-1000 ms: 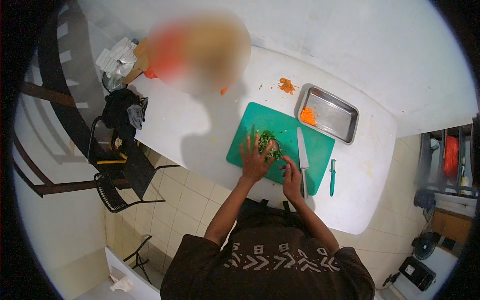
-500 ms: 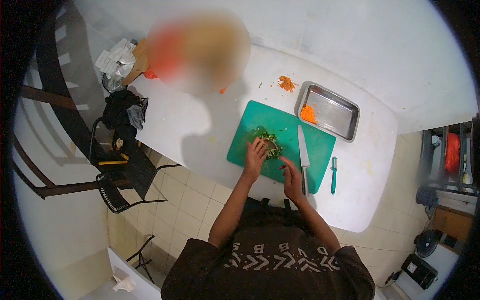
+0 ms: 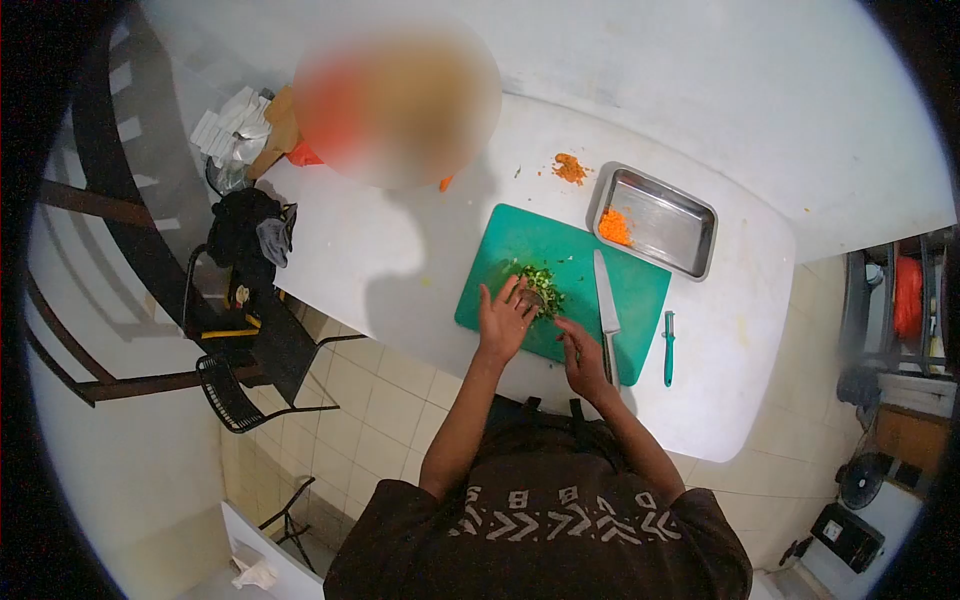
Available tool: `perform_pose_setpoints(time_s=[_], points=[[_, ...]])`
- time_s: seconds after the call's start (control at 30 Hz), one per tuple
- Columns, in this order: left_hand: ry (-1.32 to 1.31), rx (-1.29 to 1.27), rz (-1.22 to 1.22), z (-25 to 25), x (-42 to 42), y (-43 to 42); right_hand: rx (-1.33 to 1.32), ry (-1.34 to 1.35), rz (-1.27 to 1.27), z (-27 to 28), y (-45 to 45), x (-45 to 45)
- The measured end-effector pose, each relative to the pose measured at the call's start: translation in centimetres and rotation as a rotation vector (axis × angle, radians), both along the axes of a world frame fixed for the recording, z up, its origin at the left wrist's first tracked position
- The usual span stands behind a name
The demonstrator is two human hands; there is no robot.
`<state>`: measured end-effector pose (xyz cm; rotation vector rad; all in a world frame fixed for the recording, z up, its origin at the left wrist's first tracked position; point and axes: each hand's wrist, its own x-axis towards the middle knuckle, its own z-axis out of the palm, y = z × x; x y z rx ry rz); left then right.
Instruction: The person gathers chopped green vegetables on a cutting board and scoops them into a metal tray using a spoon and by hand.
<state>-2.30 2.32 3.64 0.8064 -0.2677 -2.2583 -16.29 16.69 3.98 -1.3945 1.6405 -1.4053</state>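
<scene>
A small pile of chopped greens [image 3: 543, 287] lies on the green cutting board [image 3: 500, 245]. My left hand [image 3: 505, 318] is open at the pile's near left side, its spread fingertips over the greens. Just to the near right of them, my right hand [image 3: 583, 358] hovers by the board's front edge; its fingers are loosely bent and apart, with nothing visible in them. Beside it lies a kitchen knife [image 3: 606, 295], blade on the board and handle toward me, partly behind my right hand.
A steel tray [image 3: 680, 265] holding chopped carrot [image 3: 614, 227] stands beyond the board's right corner. A green-handled peeler [image 3: 669, 352] rests on the white table [image 3: 725, 370] at right. Orange scraps [image 3: 570, 168] lie at the back. A black chair [image 3: 285, 350] stands left.
My left hand has shifted slightly left with the thumb spread wider, so more of the greens show. My right hand has moved only a little.
</scene>
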Motion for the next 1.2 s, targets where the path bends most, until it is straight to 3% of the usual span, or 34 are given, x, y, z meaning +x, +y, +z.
perform_pose_setpoints(time_s=[0.1,0.23,0.3,0.4,0.5,0.63,0.7,0.8,0.93,1.0,1.13,1.2], points=[[-0.005,-0.038,-0.036,0.0,0.2,0.0,0.187,-0.011,-0.138,-0.2,-0.3,-0.4],[-0.014,-0.025,-0.037,0.0,0.3,0.4,0.073,-0.027,-0.131,1.0,-0.8,-0.7],[0.100,0.084,0.002,0.5,0.1,0.5,-0.057,-0.018,0.029,0.8,-1.1,-0.4],[0.258,0.235,0.055,1.9,-0.2,1.0,0.017,0.021,-0.062,-0.2,-1.6,-0.5],[0.321,0.194,0.037,1.4,-0.1,1.1,0.144,-0.044,-0.196,-0.8,-2.2,-1.4],[0.303,0.200,0.048,0.1,0.4,1.1,0.109,-0.040,-0.156,-0.3,-1.6,-0.9],[0.289,0.157,0.047,-0.7,0.3,0.8,-0.049,-0.025,-0.002,1.3,-0.8,0.1],[0.298,0.218,0.070,-0.4,0.1,0.8,-0.124,0.008,0.008,0.3,-0.6,0.6],[0.331,0.327,0.082,0.4,-0.1,0.9,0.035,-0.015,-0.089,-0.6,-1.6,-0.9],[0.317,0.309,0.073,0.3,-0.1,0.9,0.100,-0.068,-0.207,-0.4,-2.0,-1.4],[0.313,0.298,0.064,0.5,-0.2,0.9,0.108,-0.164,-0.193,-0.3,-1.9,-0.9],[0.179,0.348,0.079,0.6,-0.4,0.8,0.134,-0.374,-0.163,0.0,-1.7,0.1]])
